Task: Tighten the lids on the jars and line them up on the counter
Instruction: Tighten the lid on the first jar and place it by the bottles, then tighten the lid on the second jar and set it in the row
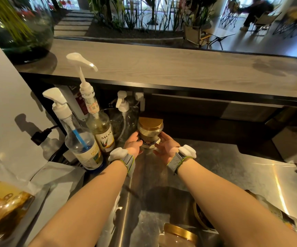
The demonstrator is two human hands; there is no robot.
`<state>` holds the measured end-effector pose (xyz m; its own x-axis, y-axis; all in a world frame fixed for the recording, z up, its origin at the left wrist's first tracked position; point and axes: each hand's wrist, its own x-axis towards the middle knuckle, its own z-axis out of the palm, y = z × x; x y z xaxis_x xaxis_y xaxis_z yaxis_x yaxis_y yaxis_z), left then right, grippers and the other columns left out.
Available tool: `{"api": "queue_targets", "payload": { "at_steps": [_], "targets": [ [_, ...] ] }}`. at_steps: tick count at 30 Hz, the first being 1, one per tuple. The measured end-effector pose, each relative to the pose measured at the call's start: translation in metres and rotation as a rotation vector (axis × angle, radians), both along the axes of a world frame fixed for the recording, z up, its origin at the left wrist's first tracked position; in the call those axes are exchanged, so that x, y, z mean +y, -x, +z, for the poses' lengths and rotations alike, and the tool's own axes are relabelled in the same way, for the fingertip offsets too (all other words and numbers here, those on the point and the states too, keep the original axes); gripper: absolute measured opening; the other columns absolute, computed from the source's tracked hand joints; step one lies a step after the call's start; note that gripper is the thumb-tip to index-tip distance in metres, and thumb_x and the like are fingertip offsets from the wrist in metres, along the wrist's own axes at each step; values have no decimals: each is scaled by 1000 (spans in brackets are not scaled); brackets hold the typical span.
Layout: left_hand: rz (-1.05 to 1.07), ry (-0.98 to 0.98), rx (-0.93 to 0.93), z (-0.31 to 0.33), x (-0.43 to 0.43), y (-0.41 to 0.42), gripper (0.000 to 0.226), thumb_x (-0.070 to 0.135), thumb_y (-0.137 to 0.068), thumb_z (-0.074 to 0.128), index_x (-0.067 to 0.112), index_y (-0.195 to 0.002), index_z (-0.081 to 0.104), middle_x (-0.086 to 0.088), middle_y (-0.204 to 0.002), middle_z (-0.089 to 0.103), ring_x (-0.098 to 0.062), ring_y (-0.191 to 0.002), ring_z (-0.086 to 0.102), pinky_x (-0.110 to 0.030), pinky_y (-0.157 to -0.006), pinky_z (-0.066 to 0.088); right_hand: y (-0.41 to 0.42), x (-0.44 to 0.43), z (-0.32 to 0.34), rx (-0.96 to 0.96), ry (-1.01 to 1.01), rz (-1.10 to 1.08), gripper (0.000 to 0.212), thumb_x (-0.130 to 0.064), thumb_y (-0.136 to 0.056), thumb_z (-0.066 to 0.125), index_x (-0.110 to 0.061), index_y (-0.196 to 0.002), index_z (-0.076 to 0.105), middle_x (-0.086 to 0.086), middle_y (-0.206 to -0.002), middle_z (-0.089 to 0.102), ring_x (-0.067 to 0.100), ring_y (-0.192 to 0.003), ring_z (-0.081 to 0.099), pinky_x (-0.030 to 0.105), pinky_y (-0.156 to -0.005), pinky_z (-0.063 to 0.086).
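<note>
A clear jar (150, 133) with a gold lid stands upright on the steel counter (233, 168), far back under the wooden bar top. My left hand (132, 144) holds its left side and my right hand (164, 147) cups its right side, fingers curved around the lower body. A second jar (179, 235) with a gold lid sits at the bottom edge between my forearms. A third container (202, 217) lies partly hidden under my right forearm.
Three pump bottles stand left of the jar: a clear one (83, 148), a syrup bottle (102, 130) and a clear one (126, 118) behind. Snack bags (3, 202) lie at the lower left. The wooden bar top (179, 72) overhangs the back.
</note>
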<state>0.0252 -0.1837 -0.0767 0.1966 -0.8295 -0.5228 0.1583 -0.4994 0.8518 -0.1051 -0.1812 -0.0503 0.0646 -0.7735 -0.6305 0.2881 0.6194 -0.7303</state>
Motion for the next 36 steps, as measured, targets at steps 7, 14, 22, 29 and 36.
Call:
{"api": "queue_targets", "payload": {
  "at_steps": [7, 14, 22, 29, 36],
  "targets": [
    [-13, 7, -32, 1, -2, 0, 55, -1, -96, 45, 17, -147, 33, -6, -151, 37, -27, -135, 39, -40, -95, 44, 1, -7, 0, -59, -100, -59, 41, -12, -100, 36, -5, -140, 43, 8, -144, 47, 33, -136, 39, 46, -104, 37],
    [-40, -19, -37, 7, -1, 0, 54, 3, -95, 49, 17, -146, 34, -6, -150, 38, -27, -135, 40, -43, -99, 43, 1, -6, 0, -17, -69, -61, 44, -18, -100, 34, -21, -143, 42, -1, -145, 44, 26, -136, 41, 39, -89, 43],
    [-187, 44, -96, 25, 39, 9, 49, 5, -95, 50, 6, -142, 37, -14, -146, 41, -26, -119, 51, -27, -69, 43, 14, 32, 14, -26, 29, -23, 43, 2, -95, 41, -10, -134, 53, 14, -137, 54, 33, -121, 54, 43, -96, 46],
    [-329, 147, -238, 43, 91, 29, 46, 5, -95, 50, 3, -139, 38, -14, -140, 45, -26, -130, 44, -36, -101, 40, 30, 81, 39, 33, 172, 142, 45, 4, -93, 41, -12, -134, 52, 11, -128, 58, 25, -110, 59, 34, -83, 51],
    [-464, 219, -393, 47, 145, 39, 39, 15, -93, 54, 14, -132, 46, -9, -132, 56, -23, -120, 54, -44, -105, 43, 57, 141, 49, 195, 226, 250, 26, -6, -96, 49, -14, -115, 65, 7, -115, 67, 23, -106, 63, 35, -86, 52]
  ]
}}
